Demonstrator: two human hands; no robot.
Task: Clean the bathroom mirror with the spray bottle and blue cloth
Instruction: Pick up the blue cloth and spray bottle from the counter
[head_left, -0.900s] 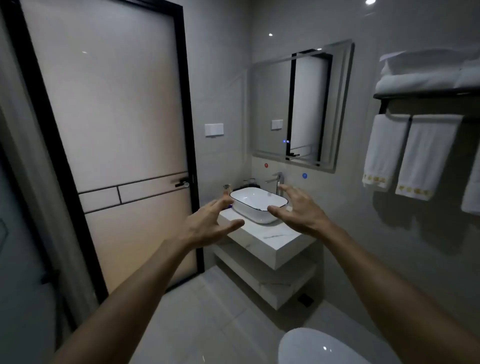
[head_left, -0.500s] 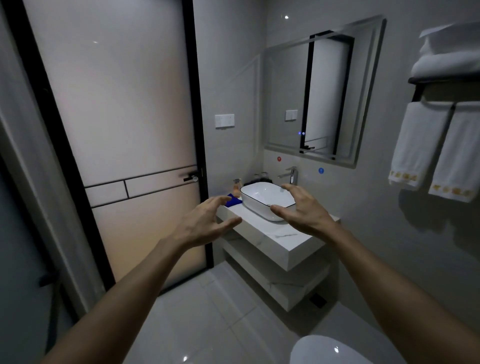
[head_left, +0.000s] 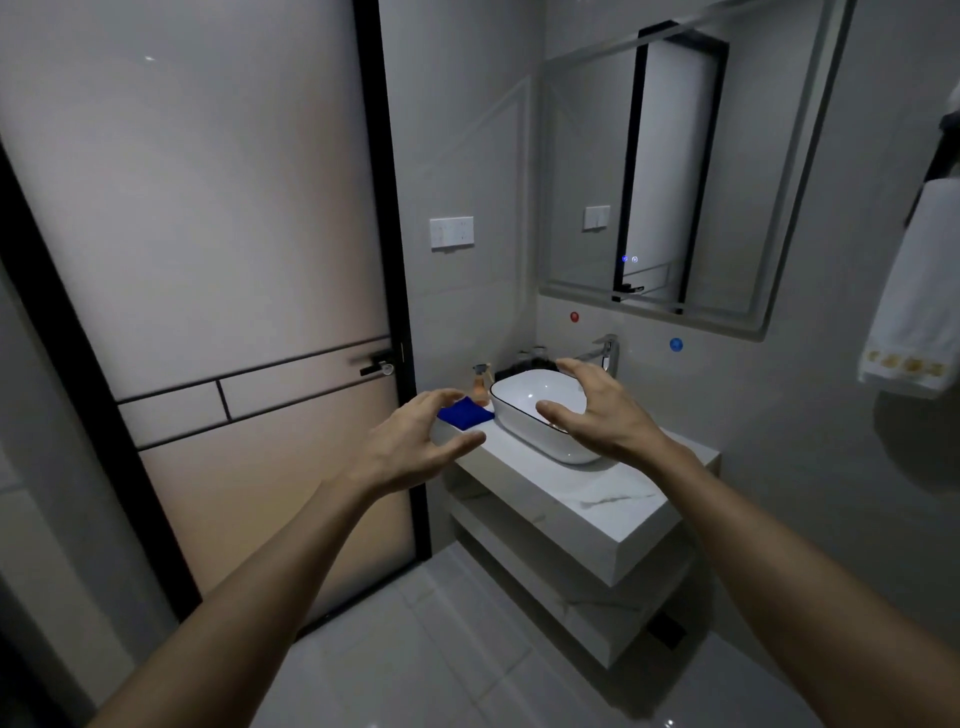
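From the head camera, both your arms reach forward toward the vanity. Your left hand (head_left: 415, 441) is empty, fingers spread and curled, thumb below; the blue cloth (head_left: 466, 412) lies on the left end of the marble countertop (head_left: 597, 499), showing in the gap between your left thumb and fingers, though whether skin touches it cannot be told. Your right hand (head_left: 597, 410) is likewise spread wide and holds nothing, hanging in front of the white basin (head_left: 535, 405). The spray bottle (head_left: 481, 382), amber with a dark trigger head, stands upright just behind the cloth and beside the basin's left rim, apart from both hands. The mirror (head_left: 675, 171) hangs on the wall above the chrome faucet (head_left: 602, 353), well above your hands. A white towel (head_left: 919, 296) hangs at the right edge.
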